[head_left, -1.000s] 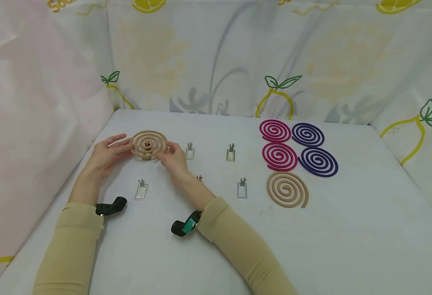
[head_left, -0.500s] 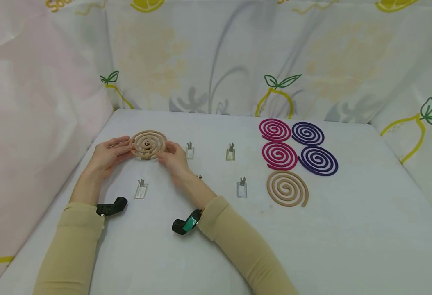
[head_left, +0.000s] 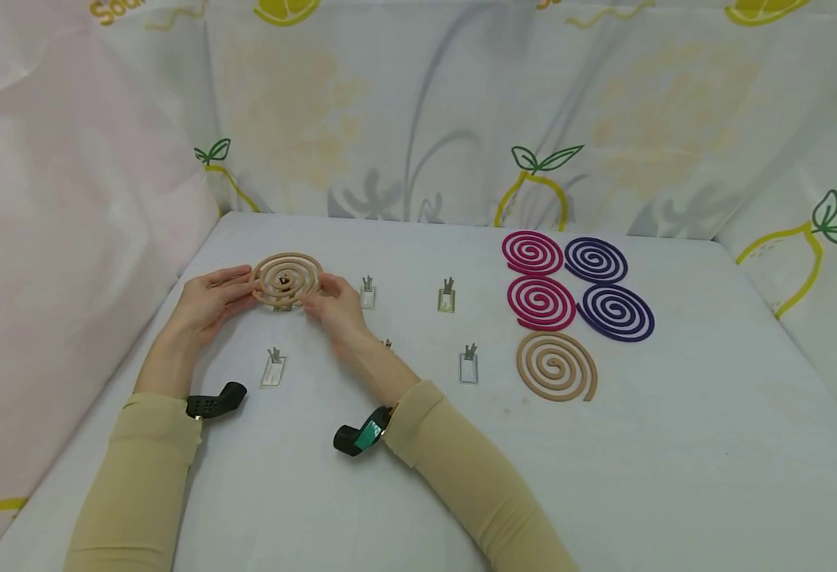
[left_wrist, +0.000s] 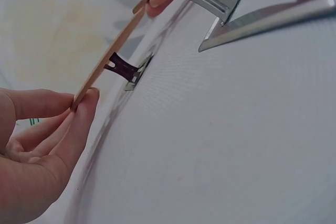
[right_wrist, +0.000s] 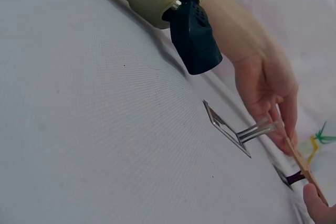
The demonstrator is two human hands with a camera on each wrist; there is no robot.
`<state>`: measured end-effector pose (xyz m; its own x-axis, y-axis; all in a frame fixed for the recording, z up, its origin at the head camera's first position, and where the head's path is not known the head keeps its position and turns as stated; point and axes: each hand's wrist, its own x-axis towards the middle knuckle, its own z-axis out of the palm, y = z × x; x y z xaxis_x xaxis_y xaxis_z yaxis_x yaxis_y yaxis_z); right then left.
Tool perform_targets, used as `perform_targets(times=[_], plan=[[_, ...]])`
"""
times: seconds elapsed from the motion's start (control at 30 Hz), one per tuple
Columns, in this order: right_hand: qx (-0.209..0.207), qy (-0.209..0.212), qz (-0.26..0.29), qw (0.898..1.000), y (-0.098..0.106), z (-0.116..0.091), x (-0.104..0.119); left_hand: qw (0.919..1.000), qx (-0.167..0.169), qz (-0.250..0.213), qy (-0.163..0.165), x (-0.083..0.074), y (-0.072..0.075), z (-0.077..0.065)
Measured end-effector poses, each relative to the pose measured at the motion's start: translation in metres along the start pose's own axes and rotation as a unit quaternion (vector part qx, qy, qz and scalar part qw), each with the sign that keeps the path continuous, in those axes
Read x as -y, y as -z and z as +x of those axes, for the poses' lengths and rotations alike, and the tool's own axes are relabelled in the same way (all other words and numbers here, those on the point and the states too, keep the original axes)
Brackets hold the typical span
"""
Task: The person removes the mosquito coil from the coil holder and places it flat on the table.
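Observation:
A tan mosquito coil [head_left: 287,256] is held level over a small metal coil stand [head_left: 283,307] at the back left. My left hand [head_left: 207,306] pinches the coil's left edge between thumb and fingers, and my right hand [head_left: 340,308] pinches its right edge. Seen edge-on in the left wrist view, the coil [left_wrist: 105,59] meets the top of the dark upright prong [left_wrist: 124,68] of that stand. The right wrist view shows the left hand [right_wrist: 268,85] at one end of the coil [right_wrist: 299,158] and the right thumb [right_wrist: 314,203] at the other.
More metal stands stand about: a front left stand [head_left: 272,370], two back stands [head_left: 368,294] [head_left: 447,298], a front right stand [head_left: 468,369] and one mostly behind the right forearm. Rightward lie two pink coils [head_left: 541,303], two purple coils [head_left: 615,312] and another tan coil [head_left: 557,365].
The held coil has shifted very slightly left over the stand. The right fingers have moved a little at its edge; both hands keep their hold.

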<state>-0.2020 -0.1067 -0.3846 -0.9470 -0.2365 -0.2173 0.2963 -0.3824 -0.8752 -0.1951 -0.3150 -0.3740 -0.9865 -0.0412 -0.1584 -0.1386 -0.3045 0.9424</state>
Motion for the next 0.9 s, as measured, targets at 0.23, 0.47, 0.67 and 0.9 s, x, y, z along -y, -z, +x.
perform_targets(times=[0.23,0.47,0.67,0.9], plan=[[-0.003,0.007,0.001,1.0,-0.0007,-0.0016,0.0021,1.0,0.003,-0.005,0.0,-0.0007,0.0003,-0.0008],[-0.002,0.012,0.005,1.0,-0.0004,-0.0015,0.0033,1.0,0.001,-0.005,0.006,-0.0015,0.0006,-0.0004],[-0.002,0.026,-0.006,1.0,0.0016,0.0008,0.0024,0.9999,-0.002,0.009,0.012,-0.0018,-0.0002,0.0008],[-0.01,0.033,-0.025,0.999,0.0025,-0.003,0.0065,0.9999,-0.002,0.011,0.001,-0.0005,0.0009,0.0015]])
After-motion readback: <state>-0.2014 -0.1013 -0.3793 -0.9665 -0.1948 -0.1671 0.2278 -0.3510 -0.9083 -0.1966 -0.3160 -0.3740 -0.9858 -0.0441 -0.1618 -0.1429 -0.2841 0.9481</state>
